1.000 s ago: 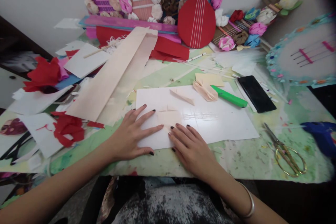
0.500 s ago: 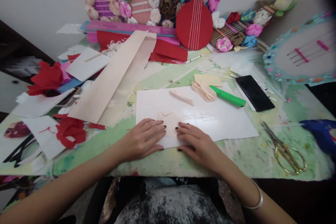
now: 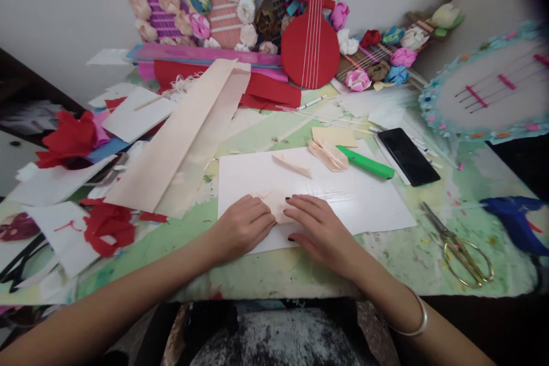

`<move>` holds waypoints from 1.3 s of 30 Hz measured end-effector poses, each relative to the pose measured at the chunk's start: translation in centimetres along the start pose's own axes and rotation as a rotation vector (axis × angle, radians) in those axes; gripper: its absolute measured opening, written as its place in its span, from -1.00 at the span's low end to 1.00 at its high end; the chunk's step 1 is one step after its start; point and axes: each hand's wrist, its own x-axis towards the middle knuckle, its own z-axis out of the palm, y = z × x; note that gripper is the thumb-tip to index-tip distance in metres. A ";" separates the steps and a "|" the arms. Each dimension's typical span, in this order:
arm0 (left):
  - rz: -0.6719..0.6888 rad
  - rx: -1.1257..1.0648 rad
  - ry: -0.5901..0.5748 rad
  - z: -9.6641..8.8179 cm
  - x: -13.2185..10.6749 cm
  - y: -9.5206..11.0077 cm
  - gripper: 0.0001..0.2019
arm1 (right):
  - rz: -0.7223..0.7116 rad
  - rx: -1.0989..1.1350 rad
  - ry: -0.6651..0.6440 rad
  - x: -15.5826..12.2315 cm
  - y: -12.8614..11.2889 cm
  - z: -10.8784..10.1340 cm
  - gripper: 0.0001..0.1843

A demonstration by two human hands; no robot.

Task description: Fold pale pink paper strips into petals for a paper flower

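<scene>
A small cream folded paper piece (image 3: 274, 201) lies on a white sheet (image 3: 343, 194) near the table's front edge. My left hand (image 3: 242, 227) rests at its left side with the fingers curled onto its edge. My right hand (image 3: 319, 230) lies at its right side, fingers together and pressing the paper down. Two more cream folded pieces, one flat (image 3: 293, 162) and one fan-like (image 3: 329, 152), lie farther back on the sheet.
A green cutter (image 3: 366, 162), a black phone (image 3: 407, 156), gold scissors (image 3: 457, 244) and a blue glue gun (image 3: 514, 223) lie to the right. Long cream strips (image 3: 180, 131), red paper scraps (image 3: 107, 222) and white sheets crowd the left. Paper instruments with flowers (image 3: 309, 40) stand along the back wall.
My hands went from lying flat and spread on the sheet to closing in on the small cream piece, fingers curling over its edges. The view has tilted slightly.
</scene>
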 end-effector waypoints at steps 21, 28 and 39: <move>-0.138 0.002 0.121 1.5 0.1 -2.0 -0.90 | 0.173 0.145 0.169 1.9 5.5 0.6 -0.85; -0.164 -0.072 0.127 1.8 0.2 -2.5 -0.86 | 0.139 0.168 0.146 1.9 5.9 0.3 -0.78; -0.122 -0.039 0.106 1.8 0.2 -2.6 -0.87 | 0.088 0.175 0.124 2.3 5.3 0.1 -0.80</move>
